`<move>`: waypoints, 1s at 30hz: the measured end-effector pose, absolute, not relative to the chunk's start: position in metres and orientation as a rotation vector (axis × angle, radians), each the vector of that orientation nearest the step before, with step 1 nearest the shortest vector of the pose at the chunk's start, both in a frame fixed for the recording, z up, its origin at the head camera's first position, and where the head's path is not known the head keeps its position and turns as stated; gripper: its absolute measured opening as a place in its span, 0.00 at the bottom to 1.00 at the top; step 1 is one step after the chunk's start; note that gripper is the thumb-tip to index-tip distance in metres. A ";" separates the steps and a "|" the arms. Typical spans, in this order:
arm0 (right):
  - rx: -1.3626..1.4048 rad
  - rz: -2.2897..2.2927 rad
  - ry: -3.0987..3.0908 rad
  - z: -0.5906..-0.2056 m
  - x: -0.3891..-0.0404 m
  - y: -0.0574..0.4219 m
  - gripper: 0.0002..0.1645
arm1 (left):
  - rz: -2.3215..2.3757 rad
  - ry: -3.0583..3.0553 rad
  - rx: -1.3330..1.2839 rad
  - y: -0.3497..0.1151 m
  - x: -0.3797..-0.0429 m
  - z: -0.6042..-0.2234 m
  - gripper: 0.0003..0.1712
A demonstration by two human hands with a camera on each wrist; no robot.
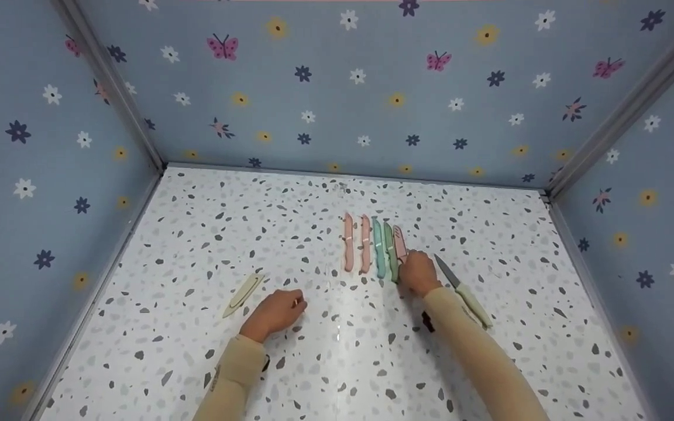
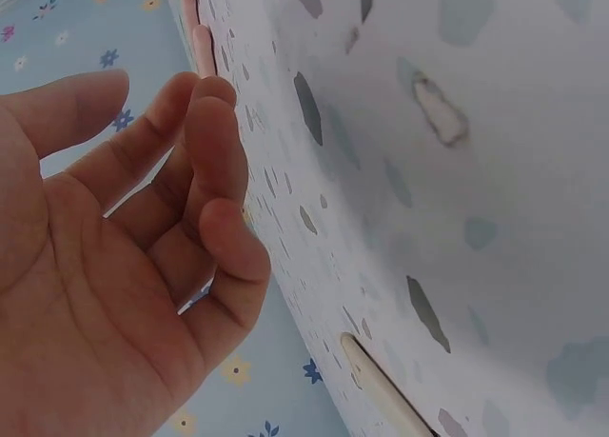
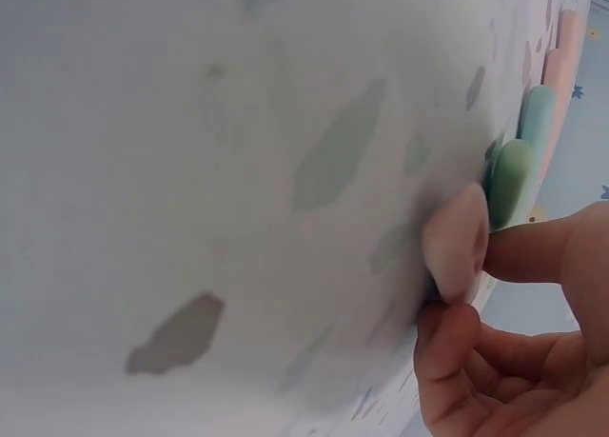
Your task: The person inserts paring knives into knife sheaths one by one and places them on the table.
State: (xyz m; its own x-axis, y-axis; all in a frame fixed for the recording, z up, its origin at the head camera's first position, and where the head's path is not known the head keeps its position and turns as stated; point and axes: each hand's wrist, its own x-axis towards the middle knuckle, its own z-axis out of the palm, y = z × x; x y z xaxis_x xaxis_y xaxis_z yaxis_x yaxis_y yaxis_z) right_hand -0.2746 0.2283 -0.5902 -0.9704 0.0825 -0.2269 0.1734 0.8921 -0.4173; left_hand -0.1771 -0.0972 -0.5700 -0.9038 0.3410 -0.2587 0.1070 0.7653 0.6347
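My right hand (image 1: 420, 273) pinches the handle end of a pink knife (image 3: 459, 242) between thumb and fingers; its wide pink upper part with small slots points away in the head view. Left of it lie a green knife (image 1: 391, 251), a teal knife (image 1: 379, 248) and two slim pink knives (image 1: 365, 244), side by side. My left hand (image 1: 279, 310) is held low over the table, fingers loosely curled, holding nothing. Near it lies a cream blade cover (image 1: 243, 295). Right of my right hand lies a cream-handled knife (image 1: 473, 305) with a bare grey blade, partly behind the sleeve.
The white speckled table (image 1: 161, 257) is enclosed by blue flowered panels (image 1: 337, 88) at the back and both sides. Grey metal strips (image 1: 112, 82) run along the corners.
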 end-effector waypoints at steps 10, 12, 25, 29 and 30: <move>0.227 -0.617 2.839 -0.589 -0.280 0.235 0.14 | 0.914 2.613 0.346 -0.098 -0.178 -0.570 0.09; 0.235 -0.620 2.840 -0.587 -0.279 0.234 0.15 | 0.911 2.631 0.348 -0.099 -0.180 -0.570 0.10; 0.080 -0.596 2.854 -0.574 -0.243 0.249 0.18 | 0.794 2.803 0.331 -0.107 -0.189 -0.568 0.10; -0.050 -0.537 2.882 -0.564 -0.228 0.258 0.21 | 0.665 2.928 0.338 -0.114 -0.192 -0.571 0.06; -0.093 -0.514 2.898 -0.562 -0.224 0.260 0.21 | 0.635 2.957 0.345 -0.116 -0.193 -0.572 0.05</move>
